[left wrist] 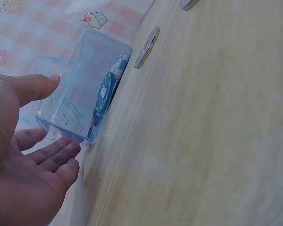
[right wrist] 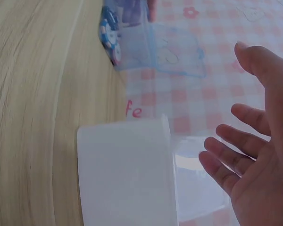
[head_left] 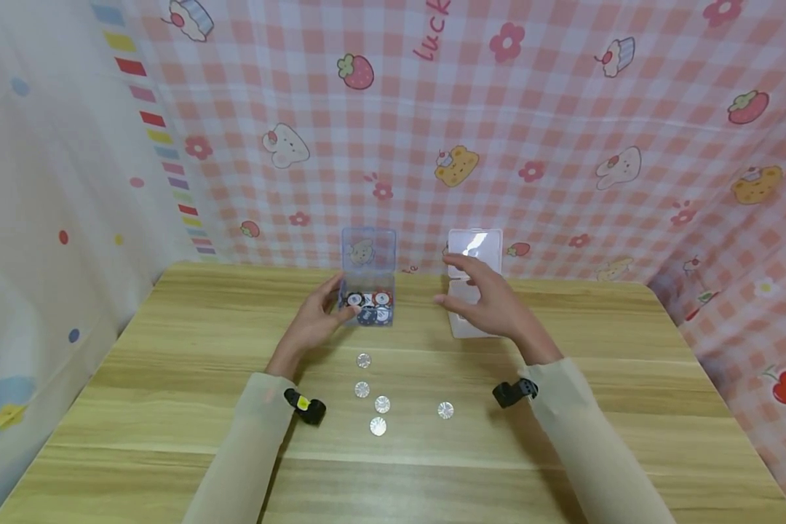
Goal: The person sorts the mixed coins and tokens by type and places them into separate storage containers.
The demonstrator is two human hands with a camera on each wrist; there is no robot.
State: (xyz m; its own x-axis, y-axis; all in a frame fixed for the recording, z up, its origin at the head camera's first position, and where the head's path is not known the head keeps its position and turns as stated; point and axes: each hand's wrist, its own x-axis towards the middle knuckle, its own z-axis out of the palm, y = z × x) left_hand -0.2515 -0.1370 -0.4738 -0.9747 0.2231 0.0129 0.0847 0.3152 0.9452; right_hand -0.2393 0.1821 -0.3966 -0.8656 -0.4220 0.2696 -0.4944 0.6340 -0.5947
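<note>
My left hand (head_left: 314, 316) is at the left side of an open-lidded blue clear plastic box (head_left: 369, 284). Its thumb lies at the box's near corner, the fingers loosely along the side, as the left wrist view also shows. Inside the box lie several poker chips (head_left: 383, 298), coloured red, black, white and dark blue. Over a white plastic box (head_left: 468, 329), also with its lid up, my right hand (head_left: 494, 302) hovers with thumb and fingers spread apart. Nothing is between those fingers in the right wrist view, where the white box (right wrist: 127, 174) stands beside them.
Several silver coin-like discs (head_left: 378, 426) lie on the wooden table (head_left: 170, 407) nearer my body, one disc (head_left: 445, 410) apart to the right. A pink checked cloth (head_left: 399, 124) hangs behind the table's back edge. Black camera straps (head_left: 306, 407) circle both wrists.
</note>
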